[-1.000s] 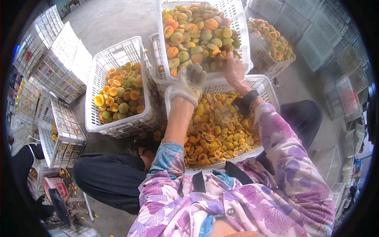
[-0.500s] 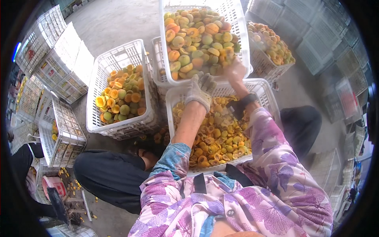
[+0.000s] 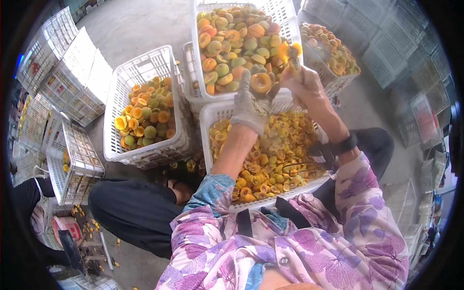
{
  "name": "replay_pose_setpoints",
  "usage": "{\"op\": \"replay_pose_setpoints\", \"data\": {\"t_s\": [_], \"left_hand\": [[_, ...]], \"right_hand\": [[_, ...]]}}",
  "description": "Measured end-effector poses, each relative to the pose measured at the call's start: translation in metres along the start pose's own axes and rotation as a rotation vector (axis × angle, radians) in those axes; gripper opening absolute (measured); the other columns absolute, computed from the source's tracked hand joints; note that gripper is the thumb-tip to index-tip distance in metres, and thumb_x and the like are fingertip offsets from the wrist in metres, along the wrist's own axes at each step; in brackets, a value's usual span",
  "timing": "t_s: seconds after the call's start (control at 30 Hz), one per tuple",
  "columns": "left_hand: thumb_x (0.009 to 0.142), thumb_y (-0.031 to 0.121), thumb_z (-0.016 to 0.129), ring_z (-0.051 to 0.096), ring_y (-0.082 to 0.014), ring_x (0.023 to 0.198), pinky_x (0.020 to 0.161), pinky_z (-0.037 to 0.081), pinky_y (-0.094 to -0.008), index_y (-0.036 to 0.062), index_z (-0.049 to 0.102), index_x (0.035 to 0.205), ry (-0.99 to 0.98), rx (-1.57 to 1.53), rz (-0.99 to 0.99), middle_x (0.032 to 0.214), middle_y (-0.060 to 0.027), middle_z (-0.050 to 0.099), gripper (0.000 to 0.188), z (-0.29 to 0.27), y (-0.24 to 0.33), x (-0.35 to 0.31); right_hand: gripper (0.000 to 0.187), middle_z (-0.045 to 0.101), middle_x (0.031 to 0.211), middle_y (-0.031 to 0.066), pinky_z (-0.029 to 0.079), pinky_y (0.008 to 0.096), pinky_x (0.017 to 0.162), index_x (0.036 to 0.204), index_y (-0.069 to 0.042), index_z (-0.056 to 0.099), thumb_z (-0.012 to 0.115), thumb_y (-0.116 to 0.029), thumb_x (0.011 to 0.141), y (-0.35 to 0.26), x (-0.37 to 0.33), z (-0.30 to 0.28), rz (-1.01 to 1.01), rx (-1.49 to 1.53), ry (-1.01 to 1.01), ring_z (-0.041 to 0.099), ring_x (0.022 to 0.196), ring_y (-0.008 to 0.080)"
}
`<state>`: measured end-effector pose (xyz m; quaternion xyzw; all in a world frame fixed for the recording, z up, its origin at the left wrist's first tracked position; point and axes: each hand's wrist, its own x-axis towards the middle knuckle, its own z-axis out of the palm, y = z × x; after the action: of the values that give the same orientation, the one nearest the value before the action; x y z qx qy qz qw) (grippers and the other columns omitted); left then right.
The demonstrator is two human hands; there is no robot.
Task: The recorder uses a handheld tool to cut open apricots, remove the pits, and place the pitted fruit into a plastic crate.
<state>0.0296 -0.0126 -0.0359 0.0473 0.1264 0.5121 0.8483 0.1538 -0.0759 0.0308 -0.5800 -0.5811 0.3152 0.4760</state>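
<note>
Head view: two hands up at the near rim of the white upper crate (image 3: 195, 53), both loaded. Left hand (image 3: 251, 106), in a pale work glove, has thumb and fingers curled round a fruit half (image 3: 261, 83), cut face up, hollow visible; thumb on its left, fingers on its right. Right hand (image 3: 309, 87), bare, is wrapped round a small metal tool (image 3: 295, 63), fingers pressed together on it; exact finger placement partly hidden. Orange fruit piece (image 3: 285, 51) sits at the tool's top end, above the right fist; can't tell whether it's pierced or just resting against the metal. Dark wristband (image 3: 345, 144) on the right wrist; a dark item below it is too unclear to identify. Upper crate is loaded with green-to-orange fruit (image 3: 237, 41), some pieces halved. Directly below the hands, nearer the body, is the lower crate (image 3: 205, 130), filled with smaller yellow pieces (image 3: 270, 169). To its left, a left crate (image 3: 110, 121) holds more halves, several hollow side up. Beyond the right hand, a far crate (image 3: 328, 83) is heaped with fruit. Crate stacks (image 3: 79, 72) line the left side; pink bucket (image 3: 66, 226) stands lower left.
</note>
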Motion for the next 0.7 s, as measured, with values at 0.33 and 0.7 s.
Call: {"op": "replay_pose_setpoints", "data": {"t_s": [0.33,0.7], "left_hand": [[0.081,0.016,0.073,0.061,-0.0087,0.064,0.058,0.049,-0.0173,0.0042,0.066,0.105,-0.3,0.828,0.242,0.089,0.0,0.066,0.027,0.016,0.01,-0.019],[0.093,0.03,0.06,0.057,-0.0189,0.106,0.08,0.053,-0.0322,0.0042,0.051,0.127,-0.318,0.444,0.114,0.122,-0.0088,0.056,0.044,0.015,0.021,-0.014]], "right_hand": [[0.012,0.046,0.071,0.0014,0.032,0.0228,0.046,0.096,0.002,0.055,0.055,-0.004,0.086,-0.007,-0.041,-0.013,0.381,0.624,-0.45,0.041,0.054,0.0052],[0.023,0.051,0.072,0.002,0.027,0.0188,0.036,0.111,-0.002,0.052,0.054,-0.017,0.093,0.0,-0.061,-0.019,0.444,0.672,-0.303,0.034,0.043,0.0025]]}}
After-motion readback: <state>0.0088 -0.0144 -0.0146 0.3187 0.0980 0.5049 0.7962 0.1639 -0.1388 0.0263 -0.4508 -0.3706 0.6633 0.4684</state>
